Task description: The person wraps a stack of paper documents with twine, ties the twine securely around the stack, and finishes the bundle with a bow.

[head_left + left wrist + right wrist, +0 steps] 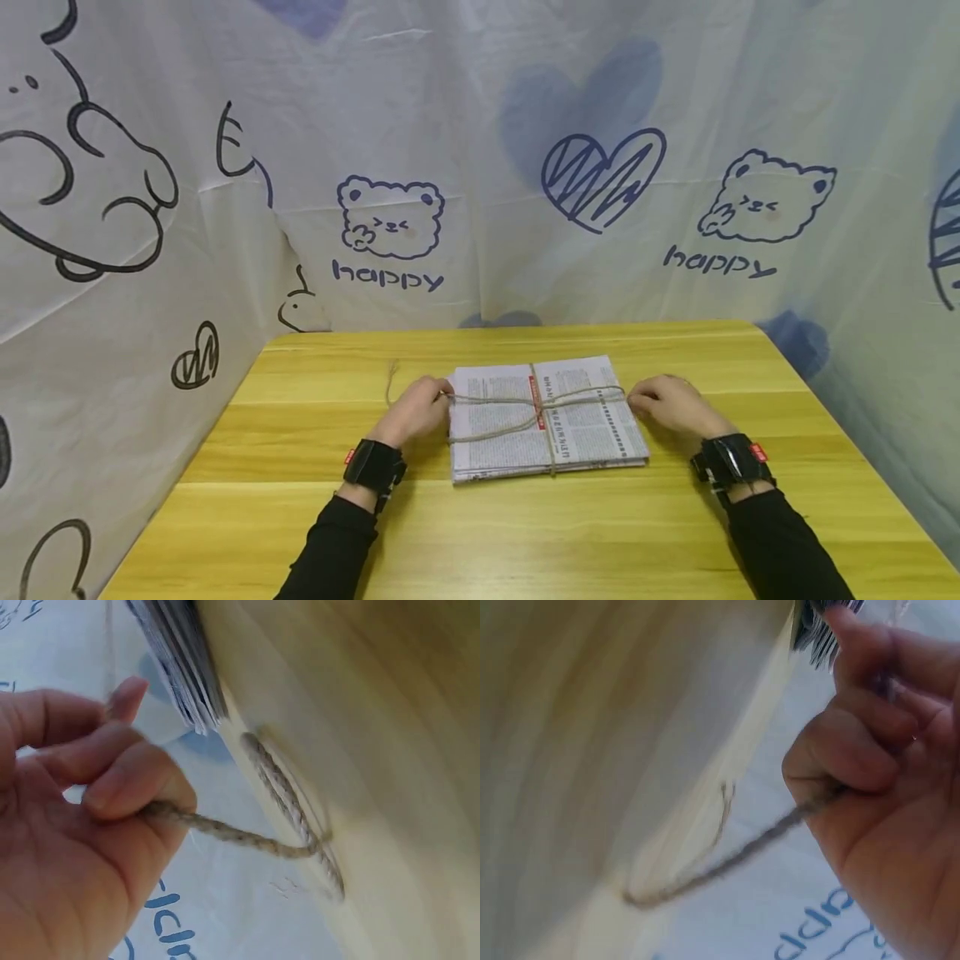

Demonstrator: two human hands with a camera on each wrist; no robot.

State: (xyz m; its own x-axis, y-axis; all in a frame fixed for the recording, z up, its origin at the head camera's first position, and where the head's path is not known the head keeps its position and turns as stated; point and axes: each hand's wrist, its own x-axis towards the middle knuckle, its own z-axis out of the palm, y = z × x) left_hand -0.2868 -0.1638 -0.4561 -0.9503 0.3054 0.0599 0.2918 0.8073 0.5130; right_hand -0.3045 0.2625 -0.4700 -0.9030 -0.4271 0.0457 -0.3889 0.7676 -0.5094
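A stack of folded newspapers lies flat on the table, slightly turned. Twine runs over its top from front to back, and more strands cross it sideways, meeting near the middle. At the stack's left edge my left hand grips a strand with curled fingers; in the left wrist view, the braided twine trails from under them to the tabletop. My right hand, by the right edge, holds the other strand in curled fingers. Its loose twine hangs to the table, with a frayed tip visible.
The yellow wood-grain table extends around the stack. A loose twine tail lies behind my left hand. A white curtain with printed bears and hearts hangs behind the table and along both sides.
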